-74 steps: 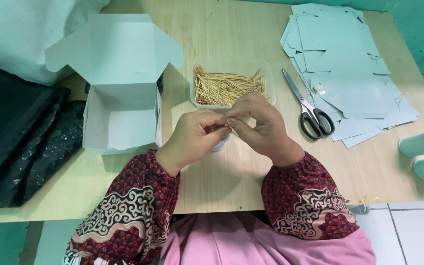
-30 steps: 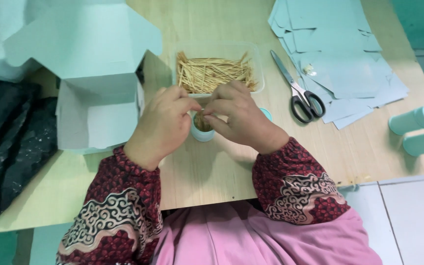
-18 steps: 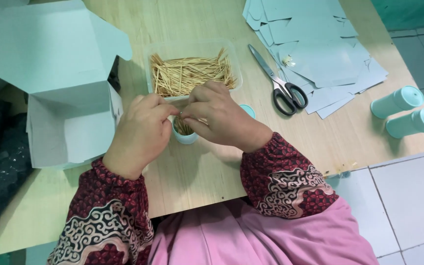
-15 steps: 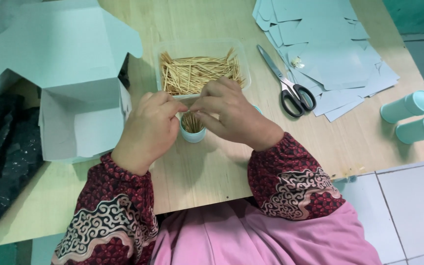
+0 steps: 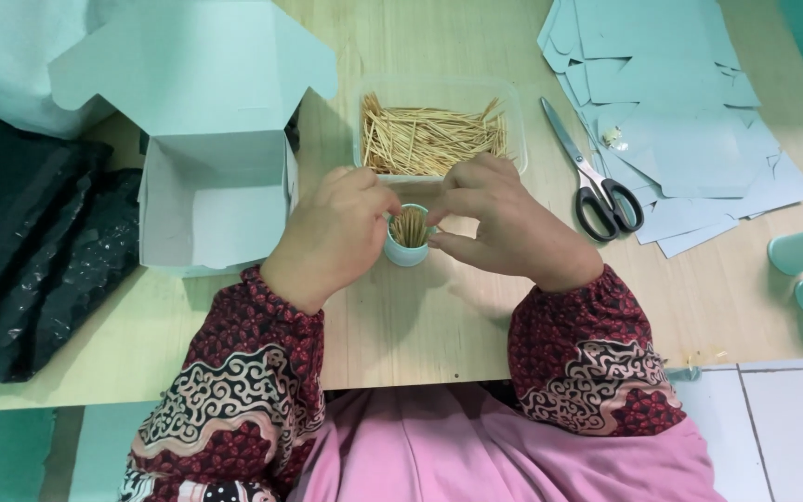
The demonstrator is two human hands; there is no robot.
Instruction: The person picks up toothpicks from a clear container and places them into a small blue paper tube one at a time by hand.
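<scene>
Your left hand and right hand pinch a small mint cup, frame centre, packed with upright toothpicks.

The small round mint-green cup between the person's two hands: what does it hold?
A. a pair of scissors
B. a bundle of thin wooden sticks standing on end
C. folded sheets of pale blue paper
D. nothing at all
B: the small round mint-green cup, held between the left hand and the right hand, shows the tips of thin wooden sticks packed upright inside it.
</scene>
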